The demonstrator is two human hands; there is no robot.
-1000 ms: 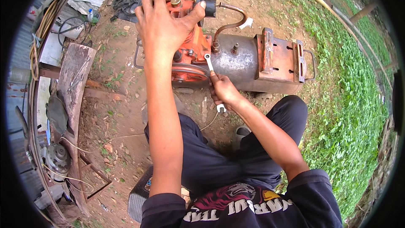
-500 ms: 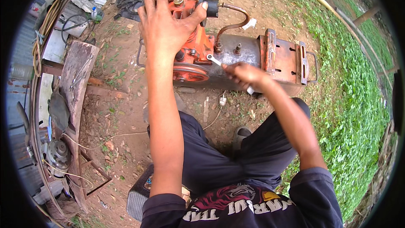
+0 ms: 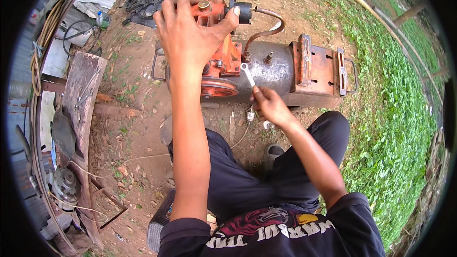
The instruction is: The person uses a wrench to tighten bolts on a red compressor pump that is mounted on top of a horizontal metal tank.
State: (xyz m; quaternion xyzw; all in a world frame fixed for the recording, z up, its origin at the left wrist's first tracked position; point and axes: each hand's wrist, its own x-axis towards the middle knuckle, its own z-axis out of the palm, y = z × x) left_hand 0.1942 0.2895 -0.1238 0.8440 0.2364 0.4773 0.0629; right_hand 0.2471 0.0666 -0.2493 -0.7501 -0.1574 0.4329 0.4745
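Note:
An orange air compressor pump (image 3: 230, 56) sits on a worn grey tank (image 3: 277, 72) in front of me. My left hand (image 3: 186, 35) grips the top of the pump, its thumb against the black cylinder (image 3: 244, 13) on the pump's side. In my right hand (image 3: 270, 107) is a silver combination wrench (image 3: 250, 78), held by its shank. The wrench's ring end lies over the tank beside the pump's base corner, apart from the bolt there; its open end shows below my fist. Nearest to me on the pump is an orange pulley (image 3: 220, 87). A bent copper pipe (image 3: 282, 17) runs down to the tank.
A rusty mounting plate (image 3: 323, 64) with slotted rails covers the tank's right end. A white plug (image 3: 250, 114) and its cord lie on the dirt near my legs. At left stands a wooden plank (image 3: 84, 90) with tools on it; grass (image 3: 395, 133) grows at right.
The wrench has come off the pump's base bolt and swung more upright. My right hand has moved down and slightly left with it. My left hand stays on the pump.

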